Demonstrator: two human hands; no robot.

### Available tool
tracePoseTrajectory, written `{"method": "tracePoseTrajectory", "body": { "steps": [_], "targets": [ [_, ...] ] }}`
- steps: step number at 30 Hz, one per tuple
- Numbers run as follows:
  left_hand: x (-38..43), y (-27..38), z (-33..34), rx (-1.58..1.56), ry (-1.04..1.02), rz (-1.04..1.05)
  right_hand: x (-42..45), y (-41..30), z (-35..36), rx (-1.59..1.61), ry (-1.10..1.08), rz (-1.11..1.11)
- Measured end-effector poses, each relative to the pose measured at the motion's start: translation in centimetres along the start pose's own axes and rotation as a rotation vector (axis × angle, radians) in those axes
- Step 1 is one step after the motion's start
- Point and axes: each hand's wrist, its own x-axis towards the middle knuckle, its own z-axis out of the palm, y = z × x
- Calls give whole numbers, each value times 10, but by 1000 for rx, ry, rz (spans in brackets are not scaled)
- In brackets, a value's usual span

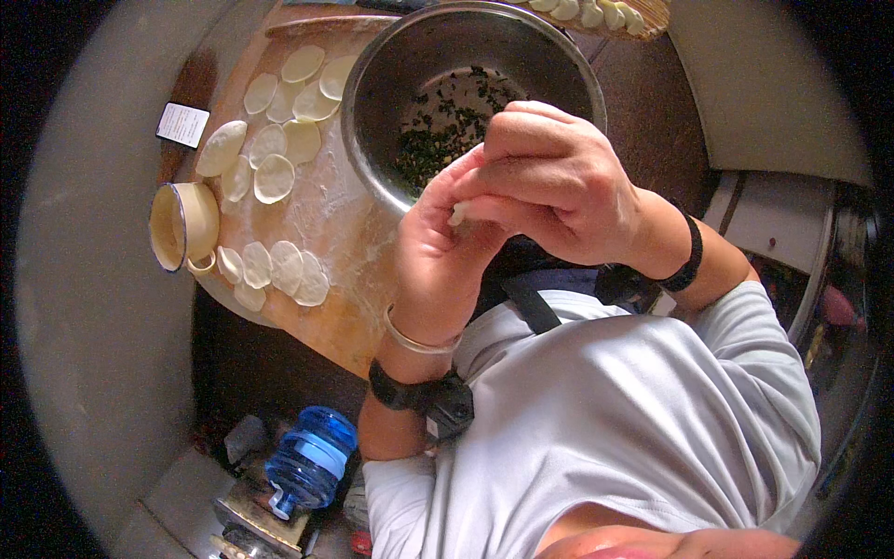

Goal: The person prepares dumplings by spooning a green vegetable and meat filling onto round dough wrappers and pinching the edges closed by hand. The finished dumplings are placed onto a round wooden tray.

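Observation:
My left hand [436, 255] and my right hand [566, 175] meet over the near rim of a large metal bowl [360, 150]. A small piece of pale dough [457, 214] shows between them, pinched by the fingers; my hands hide the rest of it. Chopped greens [447, 119] lie at the bottom of the bowl, partly covered by my right hand. Left of the bowl, a floured wooden board [314, 216] bears several round dough wrappers [274, 178], some overlapping. A lower group of wrappers [286, 267] lies nearer the board's left edge.
A cream enamel mug [199, 220] with a blue rim is at the board's left edge. Beyond it lies a phone [183, 124] with a lit screen. Folded dumplings [590, 12] sit on a woven tray [653, 17] at the top right. A blue water jug [311, 458] stands lower left.

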Motion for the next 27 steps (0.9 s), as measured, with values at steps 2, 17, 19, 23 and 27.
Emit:
{"method": "tracePoseTrajectory", "body": {
  "steps": [2, 17, 19, 23, 27],
  "targets": [
    [0, 3, -4, 92, 17, -79, 3, -3, 0, 84, -10, 112],
    [-7, 1, 2, 32, 8, -16, 3, -1, 0, 134, -64, 159],
    [-8, 2, 4, 9, 13, -36, 2, 0, -2, 199, -68, 173],
    [-9, -3, -5, 47, -40, 9, 9, -13, -4, 323, -93, 434],
    [-16, 3, -7, 168, -59, -25, 14, -7, -4, 223, -206, 101]
  ]
}}
